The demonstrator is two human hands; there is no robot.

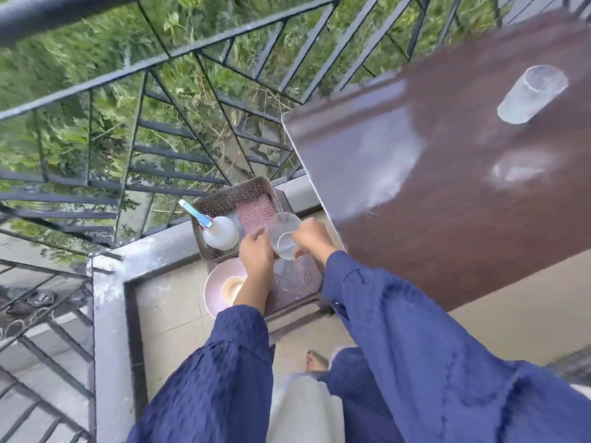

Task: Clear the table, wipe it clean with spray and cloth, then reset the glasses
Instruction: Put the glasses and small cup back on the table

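Head view: left hand (256,251) & right hand (311,236), grip clamped on clear glass tumblers (284,243). Light, slick, fragile; prob hold mid-wall, not rim.

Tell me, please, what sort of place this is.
Probably an outdoor balcony or terrace: a metal railing with green plants behind it, a tiled floor, and a brown table at the rail.

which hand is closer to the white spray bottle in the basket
Left. The left hand is right beside the spray bottle, on its table side. The right hand is farther off, beyond the glasses held between the two hands.
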